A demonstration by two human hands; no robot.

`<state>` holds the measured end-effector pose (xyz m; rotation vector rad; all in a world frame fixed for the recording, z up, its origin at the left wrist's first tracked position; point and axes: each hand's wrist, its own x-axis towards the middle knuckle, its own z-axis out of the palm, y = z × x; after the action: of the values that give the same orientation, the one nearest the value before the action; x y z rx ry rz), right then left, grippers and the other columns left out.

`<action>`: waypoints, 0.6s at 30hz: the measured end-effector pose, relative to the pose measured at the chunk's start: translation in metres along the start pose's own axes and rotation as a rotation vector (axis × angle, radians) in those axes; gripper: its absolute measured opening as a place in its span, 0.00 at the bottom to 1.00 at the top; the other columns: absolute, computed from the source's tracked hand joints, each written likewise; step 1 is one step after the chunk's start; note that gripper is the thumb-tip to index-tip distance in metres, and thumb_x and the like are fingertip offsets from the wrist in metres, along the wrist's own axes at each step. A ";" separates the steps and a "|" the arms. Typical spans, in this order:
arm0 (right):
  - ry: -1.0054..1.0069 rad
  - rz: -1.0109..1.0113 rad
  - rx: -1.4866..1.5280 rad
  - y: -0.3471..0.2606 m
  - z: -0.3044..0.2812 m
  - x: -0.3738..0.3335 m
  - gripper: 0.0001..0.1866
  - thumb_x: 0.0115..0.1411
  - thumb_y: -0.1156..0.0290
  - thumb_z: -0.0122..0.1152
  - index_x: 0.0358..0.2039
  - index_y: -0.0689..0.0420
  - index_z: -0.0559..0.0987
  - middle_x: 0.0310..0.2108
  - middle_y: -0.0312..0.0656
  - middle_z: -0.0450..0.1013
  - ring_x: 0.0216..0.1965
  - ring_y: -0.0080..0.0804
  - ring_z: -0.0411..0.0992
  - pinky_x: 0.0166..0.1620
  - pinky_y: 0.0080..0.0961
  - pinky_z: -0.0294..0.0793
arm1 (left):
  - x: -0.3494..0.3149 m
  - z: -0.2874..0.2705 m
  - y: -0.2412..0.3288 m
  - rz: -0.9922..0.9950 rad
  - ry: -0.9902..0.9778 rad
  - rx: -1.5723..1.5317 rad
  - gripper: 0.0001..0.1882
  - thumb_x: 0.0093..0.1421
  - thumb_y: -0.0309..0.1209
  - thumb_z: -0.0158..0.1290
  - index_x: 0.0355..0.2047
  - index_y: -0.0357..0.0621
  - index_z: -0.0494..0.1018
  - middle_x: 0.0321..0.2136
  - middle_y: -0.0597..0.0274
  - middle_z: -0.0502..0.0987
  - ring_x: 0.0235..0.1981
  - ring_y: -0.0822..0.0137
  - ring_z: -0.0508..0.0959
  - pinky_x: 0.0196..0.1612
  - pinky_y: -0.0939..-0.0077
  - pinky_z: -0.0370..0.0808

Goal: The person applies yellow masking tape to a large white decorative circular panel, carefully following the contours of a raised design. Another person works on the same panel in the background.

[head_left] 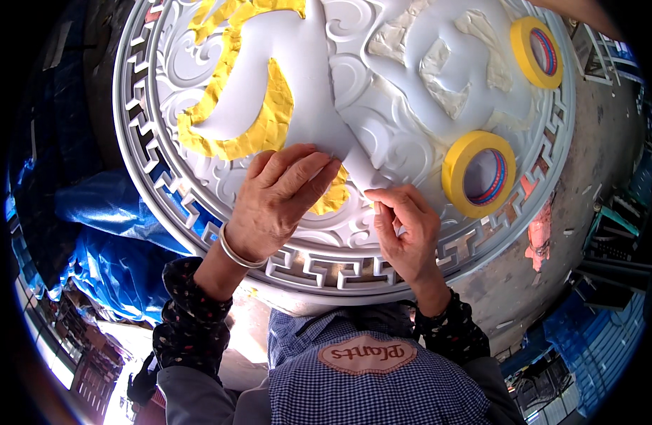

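Note:
A round, light grey relief panel [308,117] with raised scrolls and a pierced key-pattern rim lies in front of me. Crinkled yellow masking tape [273,117] edges the smooth raised shape on its left half. My left hand [280,202], with a pale bangle at the wrist, rests its extended fingers on the lower end of that shape, beside another yellow tape patch [332,197]. To its right, my right hand [409,227] is closed in a pinch at the shape's narrow tip, with a tiny bit of yellow tape showing at the fingertips.
Two yellow tape rolls [450,173] [522,53] lie on the panel's right side. Cream-coloured tape [439,78] covers recesses at upper right. Another person's forearm [584,13] enters there. Blue sheeting [117,265] lies at left, and an orange-pink object [540,237] is on the floor at right.

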<state>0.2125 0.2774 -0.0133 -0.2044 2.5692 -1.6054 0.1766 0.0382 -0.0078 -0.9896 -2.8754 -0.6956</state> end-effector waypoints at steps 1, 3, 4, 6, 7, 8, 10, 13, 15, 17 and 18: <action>0.001 0.001 0.003 0.000 0.000 0.000 0.11 0.61 0.84 0.64 0.44 0.60 0.84 0.32 0.43 0.77 0.24 0.28 0.74 0.27 0.25 0.74 | 0.001 -0.001 0.000 0.007 0.000 0.004 0.26 0.54 0.26 0.59 0.55 0.45 0.81 0.54 0.64 0.75 0.57 0.61 0.75 0.50 0.62 0.73; 0.004 0.002 0.009 0.000 0.000 0.000 0.11 0.61 0.84 0.64 0.44 0.60 0.84 0.32 0.42 0.77 0.24 0.28 0.74 0.27 0.25 0.74 | 0.002 -0.002 0.000 0.021 -0.006 0.015 0.26 0.53 0.26 0.59 0.54 0.44 0.81 0.54 0.65 0.75 0.57 0.60 0.75 0.50 0.62 0.73; 0.005 0.005 0.010 0.000 0.000 0.000 0.11 0.61 0.84 0.64 0.44 0.60 0.84 0.32 0.42 0.77 0.24 0.28 0.74 0.27 0.25 0.74 | 0.003 -0.002 -0.001 0.026 -0.012 0.023 0.26 0.52 0.27 0.60 0.54 0.44 0.81 0.54 0.65 0.75 0.57 0.60 0.75 0.50 0.62 0.73; 0.006 0.012 0.013 0.000 0.001 -0.001 0.11 0.61 0.84 0.64 0.44 0.60 0.84 0.32 0.42 0.76 0.24 0.28 0.74 0.27 0.25 0.74 | 0.005 -0.005 0.000 0.025 -0.032 0.030 0.26 0.51 0.26 0.60 0.54 0.45 0.82 0.54 0.66 0.76 0.57 0.60 0.76 0.51 0.62 0.73; 0.007 0.011 0.014 0.000 0.001 -0.001 0.11 0.61 0.84 0.63 0.44 0.60 0.84 0.32 0.42 0.76 0.24 0.28 0.74 0.27 0.25 0.74 | 0.006 -0.007 0.002 0.019 -0.046 0.030 0.27 0.51 0.25 0.60 0.54 0.46 0.82 0.54 0.67 0.76 0.56 0.60 0.76 0.52 0.62 0.73; 0.007 0.010 0.015 0.000 0.001 -0.001 0.11 0.61 0.84 0.63 0.44 0.60 0.84 0.32 0.42 0.76 0.24 0.29 0.74 0.27 0.25 0.74 | 0.006 -0.009 0.003 0.012 -0.060 0.029 0.27 0.51 0.24 0.59 0.55 0.46 0.82 0.53 0.68 0.77 0.56 0.59 0.76 0.53 0.62 0.73; 0.009 0.003 0.011 0.000 0.001 -0.001 0.11 0.61 0.84 0.63 0.44 0.60 0.84 0.32 0.42 0.76 0.24 0.29 0.74 0.27 0.25 0.74 | 0.005 -0.009 0.004 0.013 -0.075 0.044 0.28 0.50 0.24 0.60 0.55 0.47 0.81 0.54 0.68 0.77 0.57 0.59 0.76 0.53 0.61 0.72; 0.013 -0.015 0.000 -0.001 0.001 0.001 0.11 0.61 0.84 0.64 0.44 0.60 0.84 0.32 0.42 0.76 0.24 0.30 0.74 0.27 0.26 0.74 | 0.004 -0.011 0.002 0.052 -0.100 0.066 0.27 0.51 0.26 0.61 0.55 0.47 0.81 0.57 0.69 0.73 0.60 0.59 0.73 0.50 0.61 0.72; 0.018 -0.027 -0.001 0.000 0.001 0.001 0.11 0.61 0.84 0.63 0.44 0.60 0.84 0.32 0.42 0.76 0.24 0.31 0.74 0.28 0.26 0.74 | 0.005 -0.012 0.002 0.072 -0.109 0.067 0.27 0.51 0.28 0.61 0.54 0.46 0.81 0.58 0.69 0.71 0.61 0.59 0.71 0.50 0.60 0.71; 0.015 -0.023 -0.013 -0.001 0.001 0.000 0.12 0.61 0.84 0.64 0.44 0.59 0.84 0.32 0.43 0.76 0.24 0.31 0.74 0.28 0.26 0.75 | 0.003 -0.013 0.003 0.072 -0.112 0.055 0.27 0.51 0.28 0.61 0.55 0.47 0.80 0.58 0.69 0.71 0.62 0.59 0.70 0.51 0.59 0.70; 0.013 -0.022 -0.019 -0.001 0.001 0.000 0.12 0.61 0.85 0.64 0.44 0.59 0.84 0.32 0.43 0.76 0.24 0.31 0.74 0.28 0.26 0.75 | 0.002 -0.014 0.003 0.061 -0.127 0.064 0.27 0.52 0.27 0.61 0.56 0.47 0.80 0.59 0.68 0.71 0.63 0.58 0.70 0.52 0.58 0.70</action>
<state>0.2129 0.2755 -0.0126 -0.2248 2.6014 -1.5955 0.1755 0.0357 0.0062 -1.1479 -2.9379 -0.5521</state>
